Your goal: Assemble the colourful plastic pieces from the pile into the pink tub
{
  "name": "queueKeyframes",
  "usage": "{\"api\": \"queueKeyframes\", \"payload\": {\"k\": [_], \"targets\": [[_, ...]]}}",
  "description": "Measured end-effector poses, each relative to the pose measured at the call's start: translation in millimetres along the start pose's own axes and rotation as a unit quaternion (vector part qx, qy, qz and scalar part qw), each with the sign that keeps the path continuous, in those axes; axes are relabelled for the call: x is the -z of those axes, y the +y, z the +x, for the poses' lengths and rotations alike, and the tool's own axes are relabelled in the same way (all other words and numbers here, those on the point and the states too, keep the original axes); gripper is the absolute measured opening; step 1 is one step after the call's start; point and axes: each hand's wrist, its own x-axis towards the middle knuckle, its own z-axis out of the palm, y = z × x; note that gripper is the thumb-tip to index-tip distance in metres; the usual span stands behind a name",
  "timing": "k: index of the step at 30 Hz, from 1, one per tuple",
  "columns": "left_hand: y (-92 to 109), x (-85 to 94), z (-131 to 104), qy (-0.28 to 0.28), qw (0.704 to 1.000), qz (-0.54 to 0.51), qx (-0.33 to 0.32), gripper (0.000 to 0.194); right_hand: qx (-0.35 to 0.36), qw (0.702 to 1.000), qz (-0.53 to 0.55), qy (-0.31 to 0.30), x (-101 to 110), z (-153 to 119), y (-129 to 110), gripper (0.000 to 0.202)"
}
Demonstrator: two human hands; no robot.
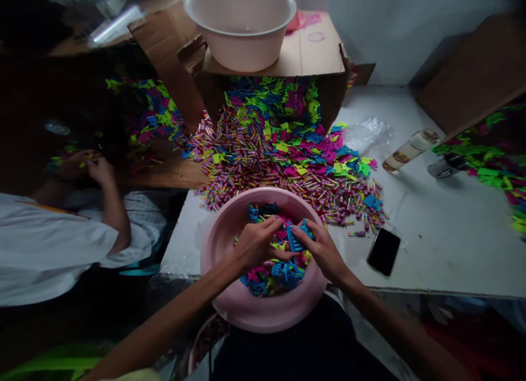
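Over the pink basin (263,318), my right hand (326,255) is closed on a blue plastic piece (295,240) with a row of slots, thumb on its face. My left hand (257,244) is beside it, thumb and forefinger pinched together near the piece's left side. Whatever lies in that pinch is too small to make out. In the basin below are many blue, pink and yellow-green plastic pieces (283,274), partly hidden by my hands.
Behind the basin spreads a heap of small striped tubes (246,167) and coloured plastic pieces (287,107), spilling from a cardboard box (324,57) topped by a white basin (242,46). To the right are a phone (383,252) and a bottle (411,149). A co-worker's hands (88,166) are at left.
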Motion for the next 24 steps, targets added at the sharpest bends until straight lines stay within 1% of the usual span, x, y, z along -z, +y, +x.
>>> {"api": "queueKeyframes", "payload": {"k": [2,4,6,8,11,13,14,15,17,18,19,20,21,22,23,24], "targets": [[0.2,-2.7,-1.1,-0.013,1.000,-0.020,0.008,0.037,-0.006,1.000,-0.016,0.024,-1.9,-1.6,5.5,0.036],[-0.5,-8.5,-2.5,-0.014,1.000,-0.020,0.008,0.034,-0.011,0.999,-0.030,0.036,-3.0,-0.8,12.0,0.038],[-2.4,-16.1,-2.9,-0.006,1.000,0.005,0.004,0.029,-0.011,0.998,-0.038,0.050,-2.4,3.1,18.7,0.040],[-4.9,-23.0,-1.3,0.000,0.999,0.035,0.014,0.027,-0.012,0.997,-0.039,0.067,0.0,9.8,24.4,0.042],[-7.9,-27.0,4.0,-0.009,0.999,0.040,0.036,0.029,-0.015,0.998,-0.026,0.060,4.6,21.0,29.3,0.042],[-9.2,-24.4,5.6,-0.013,0.999,0.004,0.046,0.031,-0.012,0.999,-0.014,0.048,6.9,26.0,30.1,0.041],[-10.1,-21.6,4.8,-0.008,0.998,-0.024,0.060,0.032,-0.011,0.999,-0.010,0.052,7.9,27.3,30.0,0.041],[-11.6,-18.1,2.5,0.003,0.995,-0.054,0.088,0.035,-0.009,0.998,-0.010,0.066,9.0,27.6,29.6,0.040],[-16.9,-9.5,-6.6,0.044,0.977,-0.101,0.182,0.039,0.005,0.994,-0.021,0.111,12.3,26.0,28.3,0.039],[-21.0,-5.0,-13.1,0.075,0.961,-0.119,0.238,0.039,0.019,0.992,-0.032,0.120,15.0,24.8,27.5,0.039],[-25.9,-0.7,-20.7,0.110,0.940,-0.136,0.292,0.038,0.039,0.993,-0.049,0.103,18.7,24.2,26.7,0.039],[-31.4,3.1,-28.9,0.143,0.918,-0.161,0.332,0.038,0.065,0.994,-0.074,0.055,23.9,25.1,26.2,0.038],[-37.2,6.2,-37.4,0.182,0.896,-0.186,0.360,0.041,0.095,0.990,-0.104,-0.022,30.8,28.3,26.0,0.037],[-42.6,8.4,-45.9,0.205,0.875,-0.199,0.390,0.045,0.123,0.977,-0.136,-0.108,39.9,34.7,26.0,0.036],[-47.2,9.8,-54.0,0.223,0.855,-0.202,0.423,0.047,0.142,0.960,-0.174,-0.164,51.3,44.8,26.2,0.033],[-50.5,10.4,-61.4,0.236,0.836,-0.209,0.449,0.048,0.153,0.946,-0.212,-0.191,65.0,58.7,26.5,0.031]]}}
